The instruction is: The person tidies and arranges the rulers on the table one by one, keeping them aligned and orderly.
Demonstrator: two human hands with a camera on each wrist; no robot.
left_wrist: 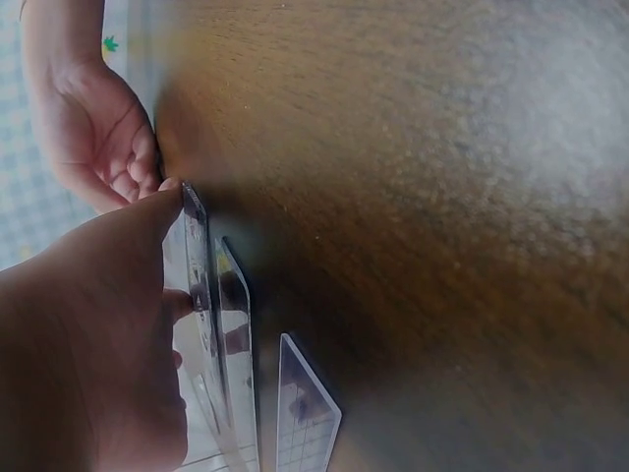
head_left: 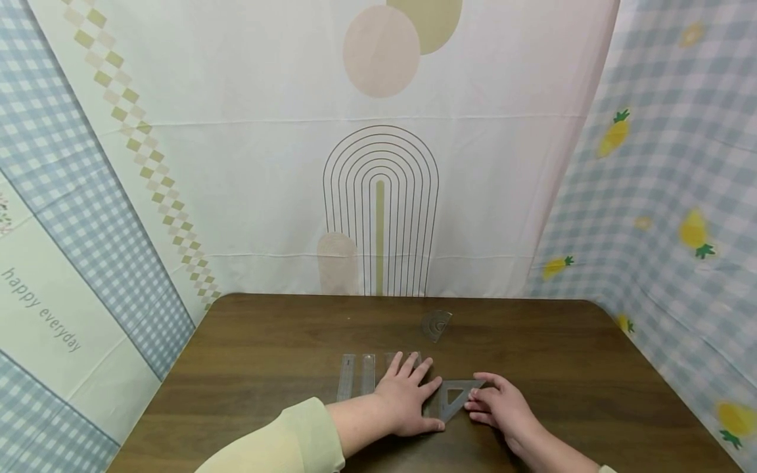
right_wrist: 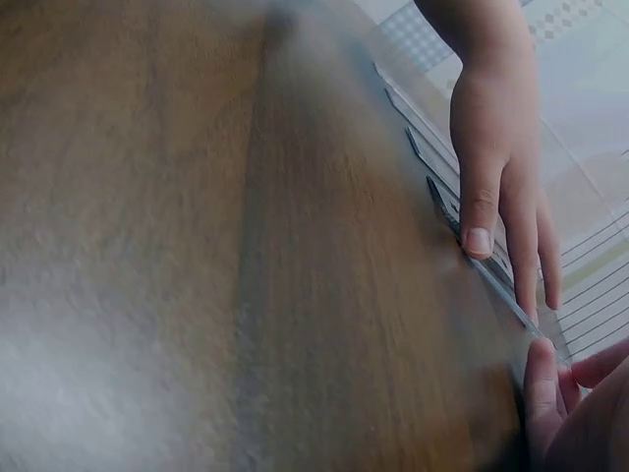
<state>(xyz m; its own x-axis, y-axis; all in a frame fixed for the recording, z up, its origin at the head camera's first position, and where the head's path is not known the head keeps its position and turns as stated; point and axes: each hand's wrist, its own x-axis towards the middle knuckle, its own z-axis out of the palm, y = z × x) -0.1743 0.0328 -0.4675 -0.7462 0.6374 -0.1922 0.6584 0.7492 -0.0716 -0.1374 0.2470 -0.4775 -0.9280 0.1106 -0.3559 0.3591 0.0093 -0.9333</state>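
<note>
A clear triangular set square (head_left: 447, 407) with a cut-out lies on the table. My right hand (head_left: 503, 407) pinches its right corner between thumb and fingers. My left hand (head_left: 405, 397) is spread flat, its index finger and thumb touching the set square's left side. Beneath the left hand lies another clear plastic piece (head_left: 389, 358), mostly covered, so its shape cannot be told. Left of that hand are two clear straight rulers, one (head_left: 345, 378) beside the other (head_left: 368, 373), their lower ends behind the arm. In the right wrist view, the left thumb (right_wrist: 479, 241) presses the set square's edge.
A clear protractor (head_left: 436, 326) lies farther back on the brown wooden table (head_left: 266, 355). Behind the table hangs a pale patterned cloth (head_left: 266, 197), with a checked cloth (head_left: 650, 197) at the right side.
</note>
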